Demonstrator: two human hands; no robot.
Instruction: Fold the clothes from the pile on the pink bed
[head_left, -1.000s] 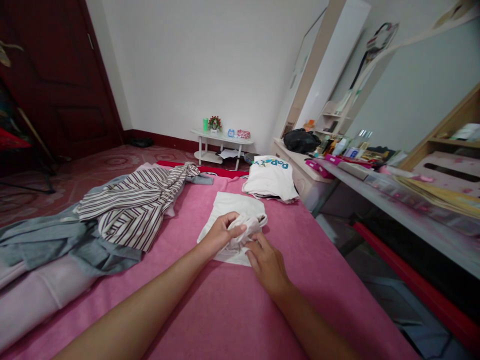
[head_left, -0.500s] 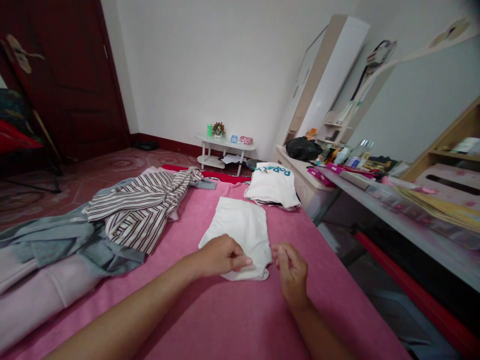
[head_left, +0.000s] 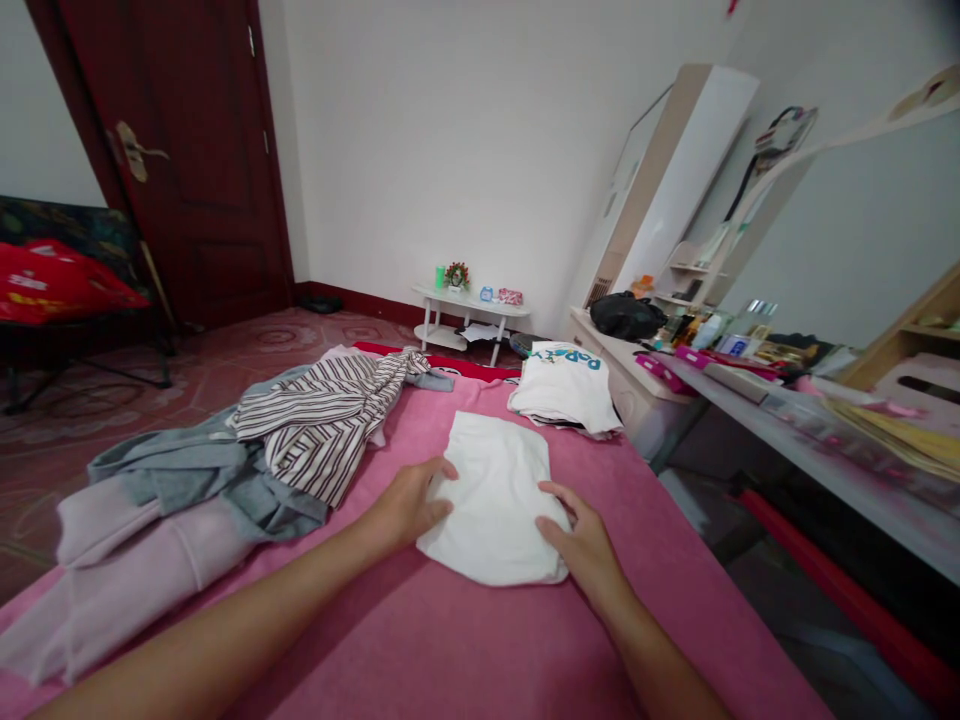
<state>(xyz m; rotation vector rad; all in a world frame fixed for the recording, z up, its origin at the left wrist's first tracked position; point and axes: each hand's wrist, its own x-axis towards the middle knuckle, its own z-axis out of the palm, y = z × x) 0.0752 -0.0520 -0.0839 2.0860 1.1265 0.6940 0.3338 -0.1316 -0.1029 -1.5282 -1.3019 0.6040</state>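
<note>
A folded white garment (head_left: 495, 495) lies flat on the pink bedspread (head_left: 465, 640) in front of me. My left hand (head_left: 409, 503) rests at its left edge, fingers curled against the cloth. At the right edge sits my right hand (head_left: 581, 540), its fingers lying on the fabric. Both hands flank the garment with nothing lifted. A second folded white shirt with blue lettering (head_left: 566, 385) sits farther back on the bed.
A heap of striped (head_left: 330, 415), grey (head_left: 187, 470) and pale pink (head_left: 127, 570) clothes lies on the bed's left side. A cluttered grey desk (head_left: 787, 420) runs along the right. A small white table (head_left: 469, 310) stands by the far wall, a dark red door (head_left: 187, 170) at left.
The bunched white cloth between my hands has been laid out flat and folded. Both hands moved from pinching it to resting at its two sides. The view swung left.
</note>
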